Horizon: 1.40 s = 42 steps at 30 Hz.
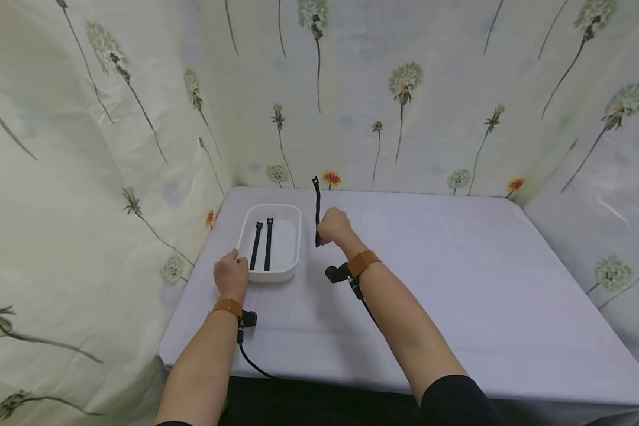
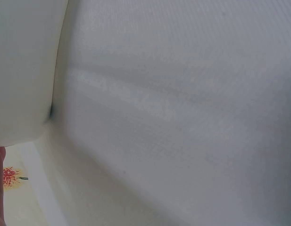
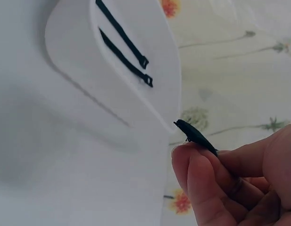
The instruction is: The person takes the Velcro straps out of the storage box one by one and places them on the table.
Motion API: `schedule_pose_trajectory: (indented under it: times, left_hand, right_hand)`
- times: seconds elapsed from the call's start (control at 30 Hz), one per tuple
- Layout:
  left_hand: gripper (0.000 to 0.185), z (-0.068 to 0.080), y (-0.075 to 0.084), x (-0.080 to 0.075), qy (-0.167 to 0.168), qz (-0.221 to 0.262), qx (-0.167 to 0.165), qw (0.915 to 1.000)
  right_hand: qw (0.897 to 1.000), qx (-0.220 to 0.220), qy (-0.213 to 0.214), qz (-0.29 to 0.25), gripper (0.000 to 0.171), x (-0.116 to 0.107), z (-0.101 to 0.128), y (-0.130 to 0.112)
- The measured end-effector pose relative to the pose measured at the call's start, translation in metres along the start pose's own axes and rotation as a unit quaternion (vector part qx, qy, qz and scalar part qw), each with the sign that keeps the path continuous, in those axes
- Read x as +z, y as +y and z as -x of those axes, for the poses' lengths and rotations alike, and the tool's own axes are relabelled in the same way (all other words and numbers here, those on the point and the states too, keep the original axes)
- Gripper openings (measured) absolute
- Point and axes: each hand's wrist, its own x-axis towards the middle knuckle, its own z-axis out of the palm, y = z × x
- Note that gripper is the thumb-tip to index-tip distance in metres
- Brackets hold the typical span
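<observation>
My right hand (image 1: pixel 335 226) pinches a black hook-and-loop cable tie (image 1: pixel 317 204) above the table, right of a white tray (image 1: pixel 274 276). The cable tie stands nearly upright, its slotted head at the top. In the right wrist view, its short lower end (image 3: pixel 195 133) sticks out past the thumb and fingertips. Two more black cable ties lie side by side in the tray, a left one (image 1: pixel 255 247) and a right one (image 1: pixel 268 245), slotted heads toward the back. At the tray's front left corner, my left hand (image 1: pixel 231 275) grips the rim.
A white cloth covers the table (image 1: pixel 431 284), and the tray stands on its left part. Flower-printed curtains (image 1: pixel 362 142) hang behind and at both sides. Each wrist carries a camera on a brown strap, with a black cable (image 1: pixel 252 364) trailing from the left one.
</observation>
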Motion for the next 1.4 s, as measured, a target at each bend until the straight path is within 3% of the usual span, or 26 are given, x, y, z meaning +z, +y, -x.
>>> schedule_pose_trajectory:
  times: [0.4,0.83,1.1,1.4]
  left_hand:
    - [0.033,0.000,0.000,-0.004,-0.005,-0.010,0.001,0.9999]
    - [0.033,0.001,-0.003,-0.003,-0.012,-0.010,-0.013,0.9998]
    - [0.033,-0.001,-0.004,0.001,0.002,-0.005,-0.005,1.0000]
    - [0.033,0.000,0.000,0.000,-0.005,0.003,-0.011,0.9999]
  right_hand:
    - [0.999,0.050,0.001,-0.019,0.018,-0.013,-0.002,0.057]
    - [0.993,0.115,-0.005,-0.004,0.016,-0.007,-0.002,0.112]
    - [0.991,0.135,-0.009,0.019,0.019,-0.004,-0.002,0.134]
    - [0.988,0.145,-0.016,0.046,0.017,0.003,0.002,0.147]
